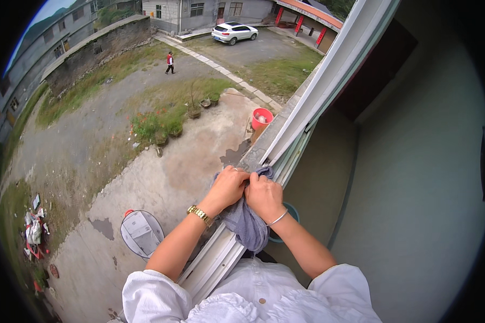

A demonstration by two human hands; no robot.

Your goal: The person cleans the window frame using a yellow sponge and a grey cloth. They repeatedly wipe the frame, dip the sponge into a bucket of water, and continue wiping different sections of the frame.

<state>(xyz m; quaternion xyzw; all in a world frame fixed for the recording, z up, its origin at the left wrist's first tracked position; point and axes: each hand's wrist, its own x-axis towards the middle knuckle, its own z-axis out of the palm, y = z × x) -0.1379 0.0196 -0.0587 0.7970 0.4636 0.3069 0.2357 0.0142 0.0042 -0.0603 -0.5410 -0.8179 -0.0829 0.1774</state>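
Observation:
A grey-blue cloth hangs bunched over the white window track, its lower end drooping toward my shirt. My left hand, with a gold watch at the wrist, is closed on the upper part of the cloth. Right beside it, my right hand, wearing a silver bangle, grips the same cloth. The two hands meet at the knuckles, and a bit of cloth sticks out beyond them. My fingertips are mostly hidden by the backs of my hands.
A white window frame rises beyond my hands. Partly behind my right wrist is a teal bucket. Outside and below lie a concrete yard, a red bucket, potted plants, a white car and a walking person.

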